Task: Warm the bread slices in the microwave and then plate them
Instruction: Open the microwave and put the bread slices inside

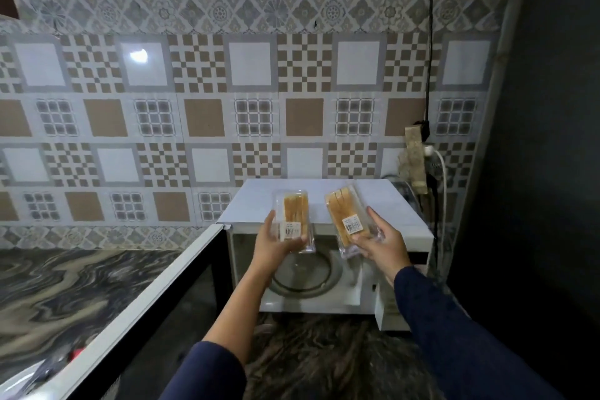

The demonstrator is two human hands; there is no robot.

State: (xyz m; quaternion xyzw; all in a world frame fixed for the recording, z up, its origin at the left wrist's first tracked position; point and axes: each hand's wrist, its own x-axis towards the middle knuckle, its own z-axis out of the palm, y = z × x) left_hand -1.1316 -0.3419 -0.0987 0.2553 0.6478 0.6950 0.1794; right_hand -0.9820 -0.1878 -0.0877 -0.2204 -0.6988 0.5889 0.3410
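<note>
Each hand grips a clear bread pack, left hand (276, 242) and right hand (381, 245), raised before the open microwave (324, 299) for loading.

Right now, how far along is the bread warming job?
Done: the microwave door is open and the turntable is bare. In hand: the left hand holds the left bread pack, the right hand holds the right bread pack, both before the cavity. Left: loading the bread, warming, plating.

A brown-and-white tiled wall (207, 114) backs a dark marbled tabletop (65, 286), with a black cable (431, 42) and power strip (415, 159) beside a dark side wall (552, 140).
</note>
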